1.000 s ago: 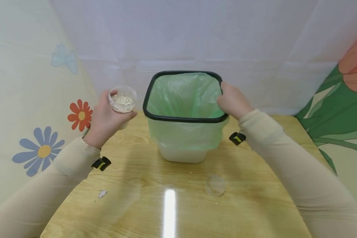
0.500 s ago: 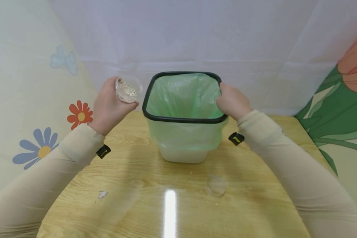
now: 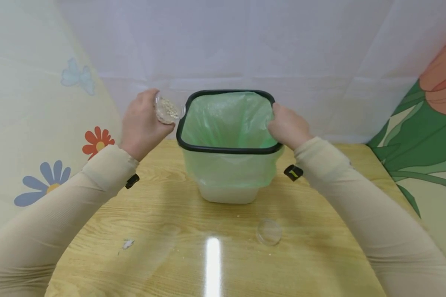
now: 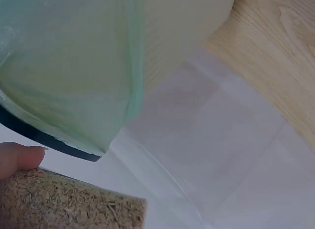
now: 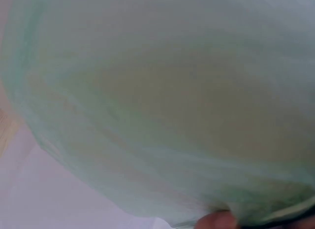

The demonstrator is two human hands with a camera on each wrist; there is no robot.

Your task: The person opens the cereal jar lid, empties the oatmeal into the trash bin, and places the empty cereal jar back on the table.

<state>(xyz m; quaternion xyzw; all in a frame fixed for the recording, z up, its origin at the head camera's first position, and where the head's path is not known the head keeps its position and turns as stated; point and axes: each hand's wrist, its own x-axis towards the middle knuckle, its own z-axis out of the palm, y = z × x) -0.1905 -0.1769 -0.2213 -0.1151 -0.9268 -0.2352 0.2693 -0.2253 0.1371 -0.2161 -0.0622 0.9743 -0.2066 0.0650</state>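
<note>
My left hand (image 3: 143,126) grips a clear round tub (image 3: 169,109) partly filled with pale flakes. The tub tilts toward the bin's left rim, its mouth overlapping the black rim (image 3: 183,128) in the head view. Brownish flakes show through the tub's wall (image 4: 74,202) in the left wrist view, with the thumb (image 4: 24,157) along its edge. A pale bin (image 3: 228,194) stands upright, lined with a green bag (image 3: 230,169) folded over the rim. My right hand (image 3: 290,126) grips the rim's right side. Only a fingertip (image 5: 216,220) shows in the right wrist view, against the bag.
A clear round lid (image 3: 269,232) lies on the wooden table (image 3: 163,264) in front of the bin. A small white scrap (image 3: 128,243) lies at the front left. Behind the table rises a white sheet (image 3: 223,45), with printed flower panels on both sides.
My left hand has moved up and right with the tub, which now tips more toward the bin and overlaps its rim. The right hand keeps its grip, nearly still.
</note>
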